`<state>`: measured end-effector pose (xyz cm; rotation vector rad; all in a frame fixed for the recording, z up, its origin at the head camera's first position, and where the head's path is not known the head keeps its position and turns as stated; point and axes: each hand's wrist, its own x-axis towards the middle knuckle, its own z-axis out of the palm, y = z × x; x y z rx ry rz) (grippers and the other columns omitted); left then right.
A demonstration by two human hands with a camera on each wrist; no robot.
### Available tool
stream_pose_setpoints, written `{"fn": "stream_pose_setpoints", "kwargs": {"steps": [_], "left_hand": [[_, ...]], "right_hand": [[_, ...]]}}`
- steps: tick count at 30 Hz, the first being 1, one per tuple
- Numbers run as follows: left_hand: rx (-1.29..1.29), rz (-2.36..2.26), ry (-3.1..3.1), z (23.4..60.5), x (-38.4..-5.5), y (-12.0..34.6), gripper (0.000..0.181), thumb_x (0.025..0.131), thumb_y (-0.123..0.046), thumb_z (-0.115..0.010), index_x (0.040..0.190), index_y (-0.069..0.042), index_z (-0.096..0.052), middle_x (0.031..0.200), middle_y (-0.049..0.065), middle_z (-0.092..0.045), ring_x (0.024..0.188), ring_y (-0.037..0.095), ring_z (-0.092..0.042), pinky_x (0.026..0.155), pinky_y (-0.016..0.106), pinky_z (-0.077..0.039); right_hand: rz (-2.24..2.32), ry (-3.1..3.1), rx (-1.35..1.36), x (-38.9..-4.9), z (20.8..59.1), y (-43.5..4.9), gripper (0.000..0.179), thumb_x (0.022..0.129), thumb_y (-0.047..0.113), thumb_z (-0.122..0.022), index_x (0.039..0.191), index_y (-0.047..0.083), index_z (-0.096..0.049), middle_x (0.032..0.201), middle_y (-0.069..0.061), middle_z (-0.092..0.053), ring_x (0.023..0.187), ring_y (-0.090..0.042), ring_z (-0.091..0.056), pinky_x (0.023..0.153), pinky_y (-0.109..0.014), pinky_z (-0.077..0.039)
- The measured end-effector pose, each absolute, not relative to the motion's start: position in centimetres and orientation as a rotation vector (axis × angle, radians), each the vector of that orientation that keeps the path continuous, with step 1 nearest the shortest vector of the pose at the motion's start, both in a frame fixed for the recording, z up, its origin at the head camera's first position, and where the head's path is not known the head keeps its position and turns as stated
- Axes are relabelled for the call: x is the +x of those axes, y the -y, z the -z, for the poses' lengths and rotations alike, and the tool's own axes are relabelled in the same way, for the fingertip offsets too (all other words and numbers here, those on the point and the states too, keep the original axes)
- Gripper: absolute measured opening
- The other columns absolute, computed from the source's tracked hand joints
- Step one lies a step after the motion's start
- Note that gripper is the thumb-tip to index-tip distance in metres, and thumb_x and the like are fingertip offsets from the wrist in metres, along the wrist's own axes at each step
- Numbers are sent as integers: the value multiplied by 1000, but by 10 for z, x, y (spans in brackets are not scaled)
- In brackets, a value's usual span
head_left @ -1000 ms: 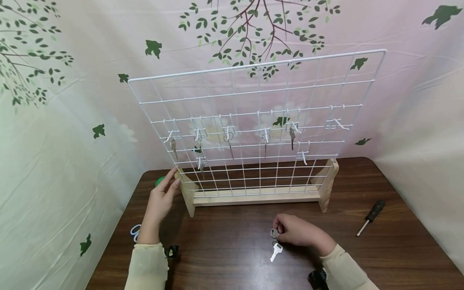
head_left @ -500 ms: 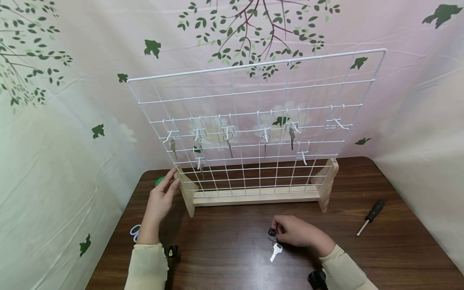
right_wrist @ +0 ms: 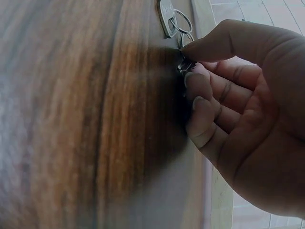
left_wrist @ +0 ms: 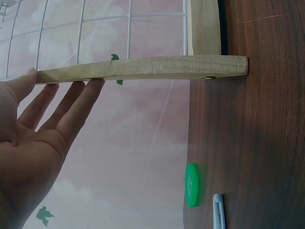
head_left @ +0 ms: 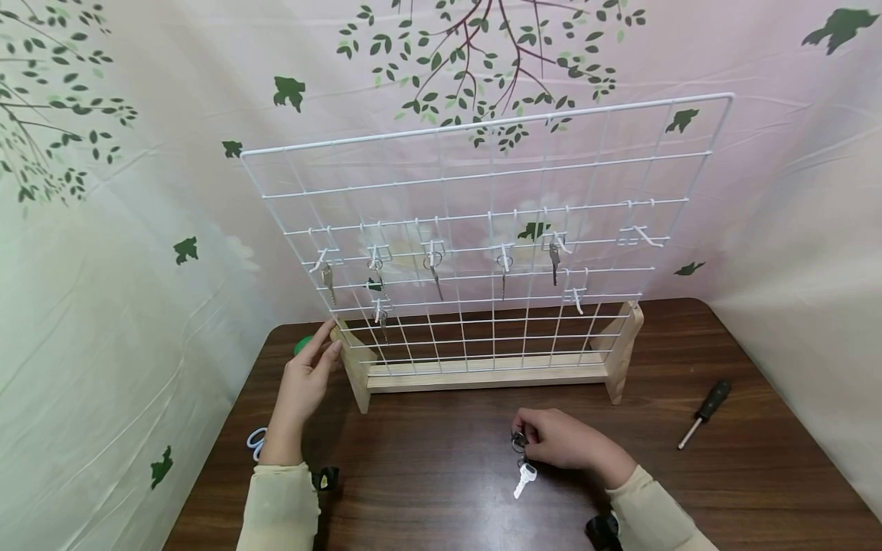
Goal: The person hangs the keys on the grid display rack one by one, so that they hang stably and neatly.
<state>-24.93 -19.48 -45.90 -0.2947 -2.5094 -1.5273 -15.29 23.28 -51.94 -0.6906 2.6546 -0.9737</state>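
Observation:
My left hand (head_left: 307, 383) grips the upper end of the stand's left wooden side panel (left_wrist: 157, 67), thumb on one face and fingertips on the other. The panel holds up a white wire grid rack (head_left: 475, 180). In front of the rack, low over the table, my right hand (head_left: 561, 438) pinches a small key ring set (head_left: 518, 441) between thumb and curled fingers. A bright silver key (head_left: 526, 480) hangs from it toward the person and lies close on the tabletop. In the right wrist view a metal ring (right_wrist: 183, 21) shows beside the thumb; the pinched piece is mostly hidden by the fingers.
Several white hooks on the grid carry keys, such as one key (head_left: 555, 262); a hook (head_left: 642, 236) at right is bare. A screwdriver (head_left: 704, 413) lies at right on the brown table (head_left: 427, 474). Scissors (head_left: 256, 441) and a green round object (left_wrist: 191, 185) lie at left.
The piece pinched in my right hand has turned from a light, flat face to a dark one, and the hand has shifted slightly left. My left hand stays in place.

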Motion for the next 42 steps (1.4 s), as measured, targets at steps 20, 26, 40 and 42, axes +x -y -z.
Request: {"fn": "stream_pose_setpoints", "kwargs": {"steps": [20, 26, 40, 42], "left_hand": [[-295, 1480, 2530, 461, -248, 196, 52, 113, -24, -55, 164, -21, -46, 149, 23, -62, 123, 33, -70, 100, 40, -66], [-305, 1513, 2504, 460, -248, 195, 50, 113, -25, -56, 163, -23, -48, 146, 22, -64, 122, 35, -70, 100, 42, -66], [-307, 1491, 2510, 460, -249, 195, 50, 113, -25, -57, 162, -22, -49, 145, 22, -65, 121, 34, -71, 97, 38, -68], [-305, 1498, 2508, 460, -249, 195, 50, 113, -25, -57, 162, -23, -49, 144, 22, -65, 121, 35, -70, 98, 38, -68]], "right_hand": [[1182, -2538, -549, -155, 524, -234, 11, 90, 6, -70, 101, 6, -66, 73, 5, -62, 58, -1, -54, 50, -19, -48], [1398, -2338, -490, -157, 527, -238, 15, 97, 3, -60, 111, -2, -61, 78, -7, -75, 55, -9, -63, 47, -26, -59], [1659, -2044, -534, -156, 518, -237, 26, 109, 5, -52, 125, -16, -54, 119, -33, -75, 98, -24, -79, 81, -36, -71], [1664, -2064, -520, -155, 515, -236, 25, 110, 6, -53, 124, -15, -56, 118, -34, -75, 99, -23, -79, 82, -35, -71]]}}
